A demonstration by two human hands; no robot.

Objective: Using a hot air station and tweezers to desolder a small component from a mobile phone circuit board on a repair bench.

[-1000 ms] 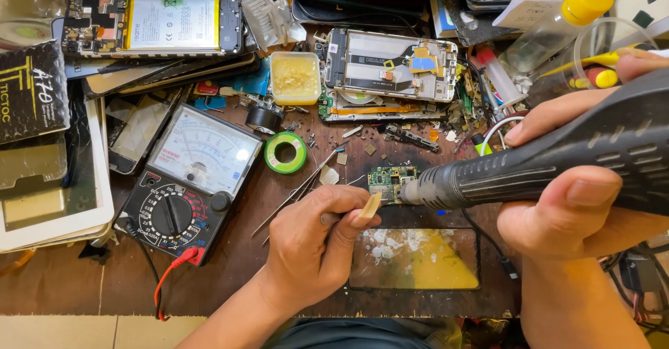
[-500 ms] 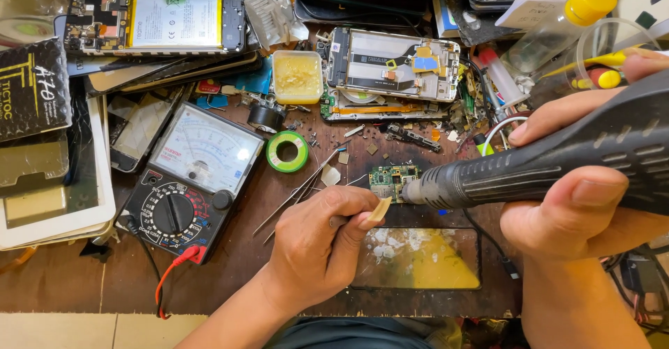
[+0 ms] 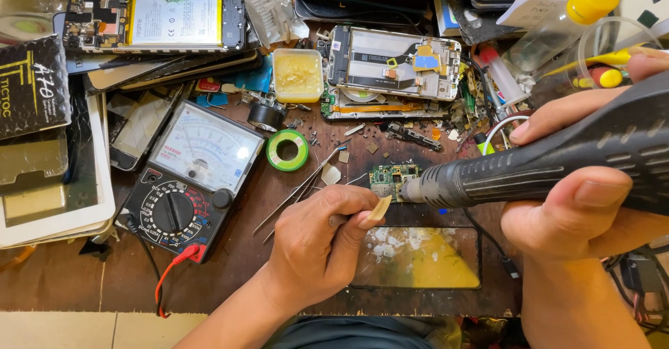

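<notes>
Cluttered workbench (image 3: 230, 279) — hands crowd the small circuit board (image 3: 390, 179), edges hemmed by parts.

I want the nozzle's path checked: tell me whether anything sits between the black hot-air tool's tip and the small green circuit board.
Nothing visible does. The right hand aims the black hot-air tool with its tip right at the small green circuit board. The left hand and its tweezers stay below and left of that gap.
</notes>
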